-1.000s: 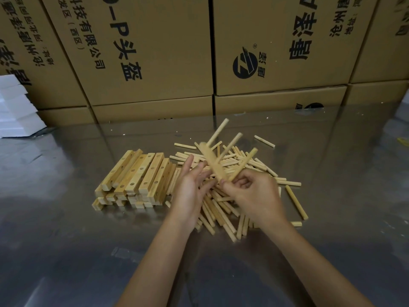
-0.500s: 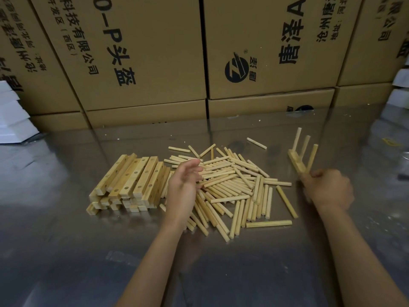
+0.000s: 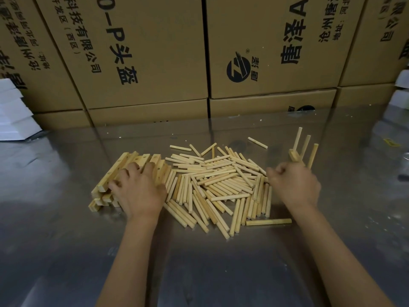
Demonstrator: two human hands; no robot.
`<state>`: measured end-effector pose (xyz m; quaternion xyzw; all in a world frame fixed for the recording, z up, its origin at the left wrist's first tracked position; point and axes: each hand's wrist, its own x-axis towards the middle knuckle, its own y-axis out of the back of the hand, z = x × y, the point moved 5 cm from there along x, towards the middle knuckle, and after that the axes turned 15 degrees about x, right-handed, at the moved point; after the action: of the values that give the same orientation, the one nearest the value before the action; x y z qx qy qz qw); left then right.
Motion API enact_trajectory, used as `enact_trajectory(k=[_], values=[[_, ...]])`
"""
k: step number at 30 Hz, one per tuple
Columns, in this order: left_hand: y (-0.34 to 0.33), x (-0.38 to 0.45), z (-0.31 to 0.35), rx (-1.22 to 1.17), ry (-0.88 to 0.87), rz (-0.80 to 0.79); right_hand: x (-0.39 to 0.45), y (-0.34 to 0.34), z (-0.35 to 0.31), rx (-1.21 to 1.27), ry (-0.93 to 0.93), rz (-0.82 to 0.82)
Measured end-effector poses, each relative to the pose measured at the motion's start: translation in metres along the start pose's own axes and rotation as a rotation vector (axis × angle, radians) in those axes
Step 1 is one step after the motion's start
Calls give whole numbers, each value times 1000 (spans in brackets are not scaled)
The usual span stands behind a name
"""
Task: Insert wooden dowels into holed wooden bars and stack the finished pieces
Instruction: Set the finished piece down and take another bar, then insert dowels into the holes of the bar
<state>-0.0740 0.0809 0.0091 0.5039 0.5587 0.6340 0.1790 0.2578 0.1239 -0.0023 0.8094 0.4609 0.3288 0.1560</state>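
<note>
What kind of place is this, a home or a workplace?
Most likely a small workshop or warehouse packing area. Printed cardboard cartons are stacked along the back, the work surface is a bare metal table, and loose dowels lie in bulk beside a stack of holed bars.

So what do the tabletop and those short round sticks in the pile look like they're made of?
The grey reflective tabletop looks like brushed stainless steel: it mirrors the boxes dully and shows fine scuffs. The pale round sticks look like unfinished light wood, matte with faint grain, no paint or varnish apparent.
</note>
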Motion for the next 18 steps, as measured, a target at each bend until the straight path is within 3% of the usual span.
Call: enact_trajectory(k=[8, 14, 18], values=[[1, -4, 12, -46, -47, 16, -39, -47, -40, 96, 438, -397], [5, -7, 21, -100, -81, 64, -49, -53, -49, 142, 479, -434], [19, -10, 26, -436, -98, 194, -52, -51, -55, 241, 472, -401]])
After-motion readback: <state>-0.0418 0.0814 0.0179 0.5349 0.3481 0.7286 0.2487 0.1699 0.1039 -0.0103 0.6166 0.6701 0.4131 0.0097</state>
